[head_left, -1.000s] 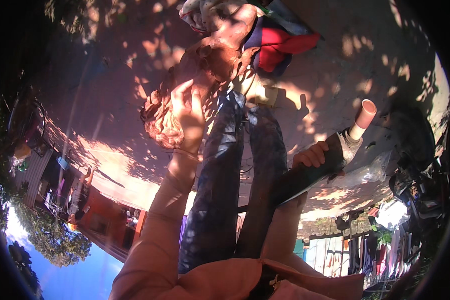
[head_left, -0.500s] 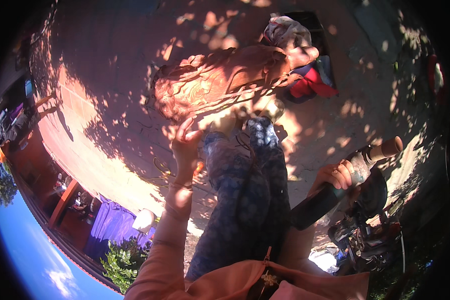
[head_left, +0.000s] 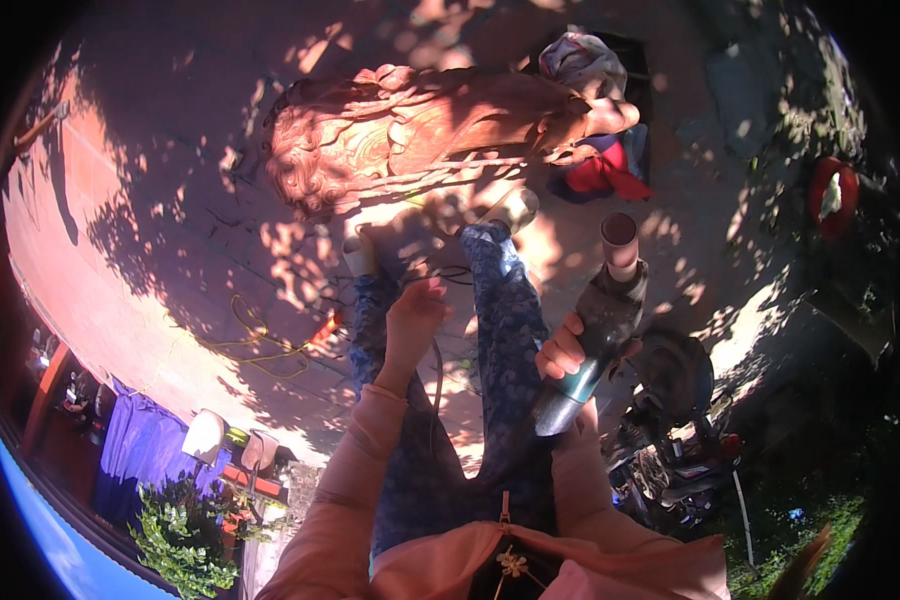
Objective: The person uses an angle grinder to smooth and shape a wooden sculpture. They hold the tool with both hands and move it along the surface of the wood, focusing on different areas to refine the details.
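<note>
My right hand (head_left: 562,352) is wrapped round the dark body of a drum sander (head_left: 610,310), whose brown cylindrical tip points away from me. The tool is raised over my right leg. My left hand (head_left: 417,305) is above my left knee with its fingers curled together; a dark cord (head_left: 438,380) passes beside it, but whatever those fingers hold is hidden. Beyond both hands a reddish-brown wood carving (head_left: 420,135) with curling relief lies lengthwise on the ground. Neither hand touches it.
A patterned cloth (head_left: 582,62) and a red cloth (head_left: 620,172) lie at the carving's right end. A yellow cord (head_left: 260,335) with an orange end (head_left: 327,326) is on the ground to the left. Dark machinery (head_left: 675,450) stands at the right, purple cloth (head_left: 148,440) at the left.
The drum sander has swung left and inward, its tip now pointing farther away from me. My left hand has drawn back from the carving, its fingers now curled. My view has shifted; my knees are apart.
</note>
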Action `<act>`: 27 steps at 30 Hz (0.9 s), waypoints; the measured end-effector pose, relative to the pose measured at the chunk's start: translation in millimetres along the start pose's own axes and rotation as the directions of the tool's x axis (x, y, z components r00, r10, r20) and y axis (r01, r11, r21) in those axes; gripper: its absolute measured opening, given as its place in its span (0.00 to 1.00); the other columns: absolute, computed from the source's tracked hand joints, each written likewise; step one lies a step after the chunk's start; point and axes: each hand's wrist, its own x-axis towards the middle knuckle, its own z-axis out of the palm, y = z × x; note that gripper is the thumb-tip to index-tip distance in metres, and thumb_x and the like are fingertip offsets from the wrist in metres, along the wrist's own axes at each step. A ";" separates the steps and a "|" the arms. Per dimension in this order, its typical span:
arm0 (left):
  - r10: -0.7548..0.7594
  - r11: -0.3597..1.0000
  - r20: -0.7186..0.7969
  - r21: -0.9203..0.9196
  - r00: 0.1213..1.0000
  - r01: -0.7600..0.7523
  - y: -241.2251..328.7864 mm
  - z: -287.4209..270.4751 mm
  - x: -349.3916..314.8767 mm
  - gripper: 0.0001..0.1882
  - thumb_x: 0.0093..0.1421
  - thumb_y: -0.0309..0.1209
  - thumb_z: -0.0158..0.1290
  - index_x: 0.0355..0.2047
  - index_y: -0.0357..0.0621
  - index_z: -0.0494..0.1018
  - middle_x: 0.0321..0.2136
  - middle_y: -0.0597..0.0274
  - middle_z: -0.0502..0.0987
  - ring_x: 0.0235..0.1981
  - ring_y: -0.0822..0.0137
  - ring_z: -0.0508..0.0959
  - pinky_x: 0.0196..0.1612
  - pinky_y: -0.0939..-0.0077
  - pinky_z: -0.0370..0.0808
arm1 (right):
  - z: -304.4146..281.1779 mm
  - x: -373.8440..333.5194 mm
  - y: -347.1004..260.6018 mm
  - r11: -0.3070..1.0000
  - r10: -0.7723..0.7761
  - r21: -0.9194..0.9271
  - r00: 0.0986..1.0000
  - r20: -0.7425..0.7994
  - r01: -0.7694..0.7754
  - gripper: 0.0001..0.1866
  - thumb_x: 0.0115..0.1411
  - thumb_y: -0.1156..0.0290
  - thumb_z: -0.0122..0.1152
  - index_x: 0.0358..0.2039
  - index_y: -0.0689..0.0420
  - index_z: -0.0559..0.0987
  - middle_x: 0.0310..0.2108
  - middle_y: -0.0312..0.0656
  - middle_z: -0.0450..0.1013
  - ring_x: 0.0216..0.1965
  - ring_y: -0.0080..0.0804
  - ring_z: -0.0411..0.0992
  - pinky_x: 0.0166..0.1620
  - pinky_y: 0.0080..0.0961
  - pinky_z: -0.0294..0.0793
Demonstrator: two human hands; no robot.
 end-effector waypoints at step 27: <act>-0.162 0.822 0.620 0.515 0.768 -0.242 9.8 307.6 -215.9 0.51 0.48 0.52 0.64 0.64 0.39 0.52 0.49 0.41 0.73 0.51 0.49 0.75 0.51 0.64 0.70 | 73.1 -207.6 -174.9 0.859 -0.301 -0.457 0.950 -0.082 0.233 0.50 0.44 0.24 0.56 0.50 0.58 0.63 0.32 0.39 0.63 0.35 0.33 0.62 0.42 0.34 0.63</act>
